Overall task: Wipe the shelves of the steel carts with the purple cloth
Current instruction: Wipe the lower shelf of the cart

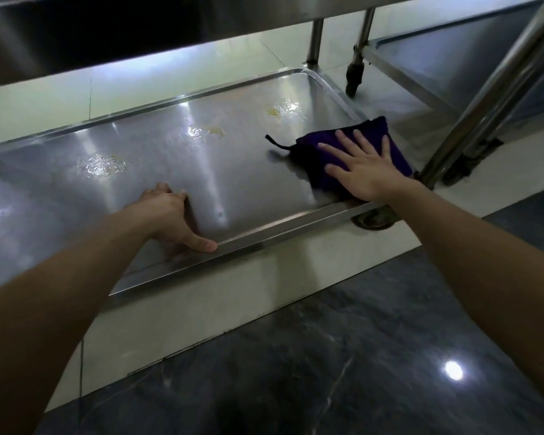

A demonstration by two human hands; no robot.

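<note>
The left grip [170, 215] rests on the lower shelf [233, 177] of the steel cart, just inside its front rim [280, 226]. Its fingers are curled under and its thumb lies along the rim, with nothing held. It looks like a brace that carries the person's weight and steadies the cart while the other arm works. Beyond it and off to its right, three wet yellowish patches [206, 131] sit in a loose row across the steel toward the back edge. They appear untouched, so most of this shelf is probably still to be wiped. Further right, the right grip [365, 171] lies wide and flat, fingers straight and spread, pressing down on the purple cloth [371, 130]. The cloth is bunched under the palm at the shelf's right end, near the front rim, with a dark loop trailing out on its left. A flat palm suits wiping because it spreads pressure over the cloth. Starting from the end corner, I judge, sets up a sweep leftward toward the patches. Just under the wrist, below the rim, a floor drain [374, 219] shows. To the right of that grip stands a second cart [453, 64], its low shelf well apart from the cloth.
</note>
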